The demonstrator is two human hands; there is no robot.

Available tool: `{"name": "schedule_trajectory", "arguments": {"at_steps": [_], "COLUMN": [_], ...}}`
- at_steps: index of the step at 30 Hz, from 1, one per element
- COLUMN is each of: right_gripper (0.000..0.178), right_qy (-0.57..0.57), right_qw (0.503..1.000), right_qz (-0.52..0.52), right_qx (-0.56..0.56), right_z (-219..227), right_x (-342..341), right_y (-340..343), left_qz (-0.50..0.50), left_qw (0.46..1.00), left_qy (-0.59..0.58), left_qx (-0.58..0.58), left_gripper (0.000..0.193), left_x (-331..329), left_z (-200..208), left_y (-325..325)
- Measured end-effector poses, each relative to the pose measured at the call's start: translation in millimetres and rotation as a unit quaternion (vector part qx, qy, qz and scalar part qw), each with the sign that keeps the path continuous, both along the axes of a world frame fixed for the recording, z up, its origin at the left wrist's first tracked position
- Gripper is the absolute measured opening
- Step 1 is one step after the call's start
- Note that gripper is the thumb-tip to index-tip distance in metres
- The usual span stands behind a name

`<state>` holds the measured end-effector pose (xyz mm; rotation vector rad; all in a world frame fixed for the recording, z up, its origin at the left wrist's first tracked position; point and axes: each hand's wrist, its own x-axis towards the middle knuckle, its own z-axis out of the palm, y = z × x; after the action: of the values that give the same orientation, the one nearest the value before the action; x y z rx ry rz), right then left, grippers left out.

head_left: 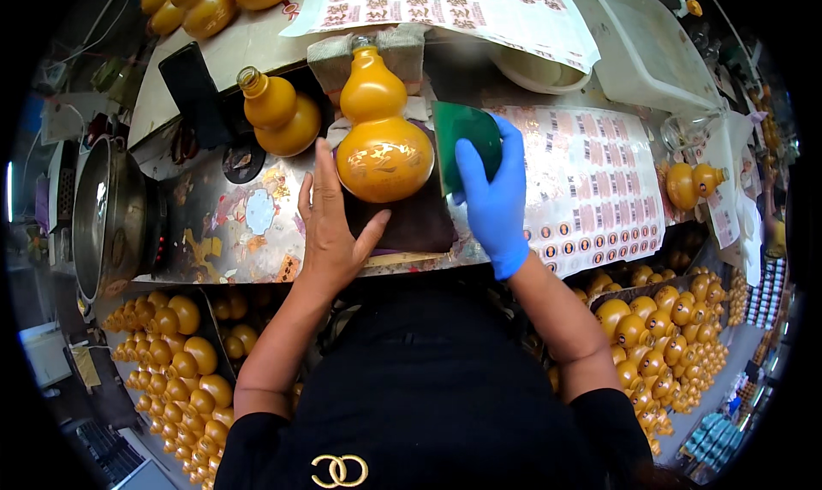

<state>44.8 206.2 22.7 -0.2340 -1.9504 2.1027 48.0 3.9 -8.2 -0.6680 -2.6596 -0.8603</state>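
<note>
A glossy yellow gourd-shaped bottle lies on a dark cloth pad on the workbench, neck pointing away from me, with gold markings on its belly. My left hand, bare, rests flat beside the bottle's lower left, fingers apart, thumb reaching under the belly. My right hand wears a blue glove and holds a green flexible scraper card against the bottle's right side.
A second yellow gourd bottle lies left of the first. Label sheets cover the bench on the right and at the back. Crates of several yellow bottles stand at lower left and at lower right. A metal pot sits far left.
</note>
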Motion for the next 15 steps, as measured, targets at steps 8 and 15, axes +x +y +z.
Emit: {"name": "schedule_trajectory", "arguments": {"at_steps": [8,15], "right_gripper": [0.047,0.033], "right_qy": [-0.01,-0.051], "right_qw": [0.995,0.913], "right_qz": [-0.028,0.07], "right_qx": [0.095,-0.4], "right_z": [-35.7,-38.9], "right_x": [14.7,-23.9], "right_y": [-4.2,36.3], "left_qz": [0.002,-0.033], "left_qw": [0.997,0.82], "left_qy": [-0.082,-0.346], "left_qx": [-0.007,0.455], "left_gripper": [0.114,0.08], "left_x": [5.7,-56.1], "left_z": [0.8,9.2], "left_y": [7.0,-10.9]}}
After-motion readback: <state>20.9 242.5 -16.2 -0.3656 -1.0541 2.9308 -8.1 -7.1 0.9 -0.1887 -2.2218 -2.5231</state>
